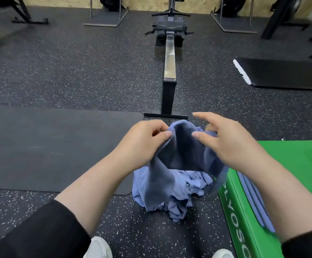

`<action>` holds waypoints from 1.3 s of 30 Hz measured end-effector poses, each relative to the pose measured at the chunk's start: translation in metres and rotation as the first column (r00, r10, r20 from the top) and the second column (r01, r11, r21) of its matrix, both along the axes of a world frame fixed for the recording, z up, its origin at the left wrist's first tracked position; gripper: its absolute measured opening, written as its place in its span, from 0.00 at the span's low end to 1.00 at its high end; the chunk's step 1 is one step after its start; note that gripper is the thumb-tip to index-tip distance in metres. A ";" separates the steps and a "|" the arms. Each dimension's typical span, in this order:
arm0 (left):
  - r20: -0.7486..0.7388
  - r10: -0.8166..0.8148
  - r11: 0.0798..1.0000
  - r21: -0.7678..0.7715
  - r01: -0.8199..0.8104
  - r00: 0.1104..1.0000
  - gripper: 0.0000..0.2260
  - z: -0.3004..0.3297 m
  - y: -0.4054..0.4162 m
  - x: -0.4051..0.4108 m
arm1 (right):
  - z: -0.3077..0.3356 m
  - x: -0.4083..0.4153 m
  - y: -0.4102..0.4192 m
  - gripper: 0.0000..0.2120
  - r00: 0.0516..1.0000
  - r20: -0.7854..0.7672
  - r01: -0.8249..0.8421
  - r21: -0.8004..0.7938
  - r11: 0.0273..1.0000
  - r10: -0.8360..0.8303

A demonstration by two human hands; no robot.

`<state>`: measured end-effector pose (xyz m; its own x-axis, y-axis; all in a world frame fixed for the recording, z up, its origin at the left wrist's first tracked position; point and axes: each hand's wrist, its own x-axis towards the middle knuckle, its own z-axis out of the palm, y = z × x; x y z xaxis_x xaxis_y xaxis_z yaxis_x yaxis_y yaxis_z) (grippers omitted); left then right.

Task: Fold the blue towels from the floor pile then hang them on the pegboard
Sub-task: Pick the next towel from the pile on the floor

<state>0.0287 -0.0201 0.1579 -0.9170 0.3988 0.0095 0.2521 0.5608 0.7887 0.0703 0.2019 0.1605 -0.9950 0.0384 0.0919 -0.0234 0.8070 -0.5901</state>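
Both hands hold one blue towel up in front of the body, above the pile of blue towels on the speckled rubber floor. The left hand pinches the towel's upper edge between thumb and curled fingers. The right hand grips the opposite edge with the thumb, its forefinger stretched forward; how the other fingers lie behind the cloth is hard to tell. The towel sags open between them. Folded blue towels lie on the green plyo box at the right, under the right forearm. A black mat lies left, a rowing machine straight ahead
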 end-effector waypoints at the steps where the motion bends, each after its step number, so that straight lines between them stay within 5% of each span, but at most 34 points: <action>1: -0.019 -0.013 1.000 0.004 0.013 1.000 0.08 0.001 0.002 0.001 | 0.001 0.001 -0.006 0.22 0.999 0.009 -0.045 -0.004 0.999 0.045; 5: -0.044 -0.045 0.998 0.041 0.047 0.998 0.07 0.004 0.008 0.004 | -0.006 0.000 -0.019 0.22 0.987 0.034 -0.154 -0.042 0.987 0.156; 11: -0.037 -0.032 0.998 0.060 0.034 0.999 0.10 0.006 0.008 0.005 | -0.007 -0.001 -0.023 0.02 0.990 -0.017 -0.143 -0.075 0.987 0.142; 18: 0.061 -0.055 0.988 -0.144 0.064 0.997 0.10 0.000 -0.003 0.002 | -0.002 -0.005 0.001 0.05 0.986 -0.055 0.155 -0.083 0.984 -0.160; 21: 0.013 -0.029 0.997 -0.074 0.030 0.999 0.10 0.000 -0.002 0.004 | -0.003 -0.003 0.004 0.02 0.990 0.041 0.136 -0.020 0.991 -0.135; 26: -0.049 -0.050 0.998 -0.028 0.049 0.998 0.09 0.001 0.003 0.006 | 0.006 0.004 -0.013 0.23 0.993 0.069 -0.087 -0.073 0.994 0.092; 33: -0.041 -0.023 1.000 -0.017 0.023 0.999 0.10 0.002 0.008 0.006 | 0.007 0.006 -0.027 0.02 0.989 0.066 -0.124 -0.154 0.980 0.136; 39: 0.010 -0.045 0.991 -0.129 0.046 0.999 0.11 0.002 -0.002 0.001 | 0.007 0.000 -0.020 0.06 0.988 -0.090 0.105 -0.177 0.979 -0.122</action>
